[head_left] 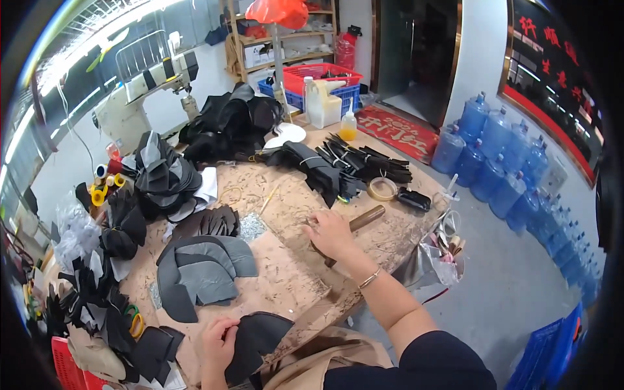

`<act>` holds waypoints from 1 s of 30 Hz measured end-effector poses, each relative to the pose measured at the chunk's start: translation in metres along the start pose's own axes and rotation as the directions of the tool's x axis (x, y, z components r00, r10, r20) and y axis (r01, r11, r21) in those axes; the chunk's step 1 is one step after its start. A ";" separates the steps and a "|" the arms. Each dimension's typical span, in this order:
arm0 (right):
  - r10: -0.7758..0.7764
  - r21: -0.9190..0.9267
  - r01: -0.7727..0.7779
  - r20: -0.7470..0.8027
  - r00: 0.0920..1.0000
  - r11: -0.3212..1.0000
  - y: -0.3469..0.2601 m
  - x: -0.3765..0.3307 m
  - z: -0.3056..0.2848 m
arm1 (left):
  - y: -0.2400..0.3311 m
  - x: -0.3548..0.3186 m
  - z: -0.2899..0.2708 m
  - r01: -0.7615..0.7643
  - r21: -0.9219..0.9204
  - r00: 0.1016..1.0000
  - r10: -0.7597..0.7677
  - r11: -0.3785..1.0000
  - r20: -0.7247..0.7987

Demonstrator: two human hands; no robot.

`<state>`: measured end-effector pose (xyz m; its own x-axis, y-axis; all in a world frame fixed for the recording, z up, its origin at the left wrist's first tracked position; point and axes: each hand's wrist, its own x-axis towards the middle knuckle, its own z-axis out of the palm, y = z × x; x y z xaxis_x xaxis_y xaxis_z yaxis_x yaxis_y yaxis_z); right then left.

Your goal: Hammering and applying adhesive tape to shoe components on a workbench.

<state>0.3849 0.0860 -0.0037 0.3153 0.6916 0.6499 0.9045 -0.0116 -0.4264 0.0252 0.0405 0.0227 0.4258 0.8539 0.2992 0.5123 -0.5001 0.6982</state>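
Left hand (218, 343) pinches a black piece (261, 339) at the tabletop's (402, 229) near edge; right hand (330, 235), fingers half curled, is over a wooden-handled tool (368, 218), grasp cannot be told; step judged as positioning the piece, next move calling for steady left hold.

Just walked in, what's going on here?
Someone is working at a cluttered bench. The left hand is at the edge of a black piece by the near side. The right hand is over a wooden-handled tool; its grip is unclear. Overlapping grey pieces lie beyond the left hand.
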 end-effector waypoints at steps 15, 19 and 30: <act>0.553 -0.078 -0.787 -0.670 0.496 0.612 0.286 -0.103 -0.185 | -0.022 -0.005 0.006 -0.002 -0.052 0.999 0.004 0.999 0.048; 0.802 -0.243 -0.841 -0.263 0.537 0.483 0.288 -0.111 -0.182 | -0.024 -0.004 0.006 0.033 -0.054 0.999 -0.031 0.998 0.042; 0.452 -0.031 -0.700 -0.743 0.494 0.714 0.337 -0.159 -0.229 | -0.005 0.005 -0.003 -0.149 0.057 0.982 0.155 0.987 -0.110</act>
<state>0.7057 -0.1935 -0.1067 0.7777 -0.2006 0.5958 0.4338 -0.5147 -0.7395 0.0222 0.0473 0.0229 0.4154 0.7770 0.4730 0.4845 -0.6291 0.6078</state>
